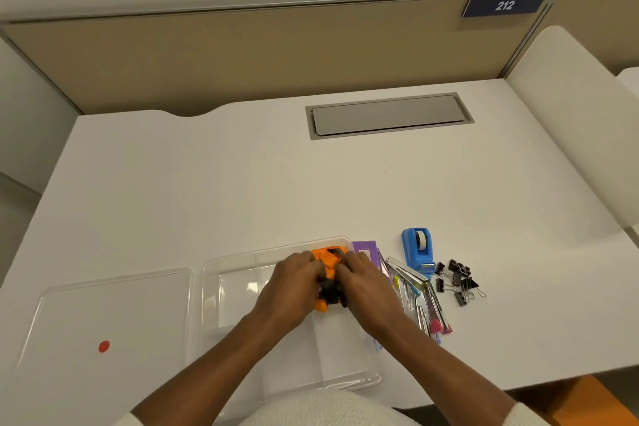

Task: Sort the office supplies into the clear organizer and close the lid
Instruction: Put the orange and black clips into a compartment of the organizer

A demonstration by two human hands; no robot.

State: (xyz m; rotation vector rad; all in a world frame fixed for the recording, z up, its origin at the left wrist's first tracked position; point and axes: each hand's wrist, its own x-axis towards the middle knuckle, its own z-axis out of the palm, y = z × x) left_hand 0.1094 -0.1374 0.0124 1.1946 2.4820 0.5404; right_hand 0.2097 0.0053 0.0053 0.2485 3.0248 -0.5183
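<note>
The clear organizer lies open on the white desk in front of me, its dividers faintly visible. Its clear lid, marked with a red dot, lies flat to the left. My left hand and my right hand both grip an orange and black object over the organizer's back right compartment. Right of the organizer lie a purple packet, silver staplers over pens, a blue tape dispenser and several black binder clips.
A grey cable hatch is set into the desk at the back. A tan partition with a blue "212" sign stands behind. White side panels flank the desk. An orange seat shows at bottom right.
</note>
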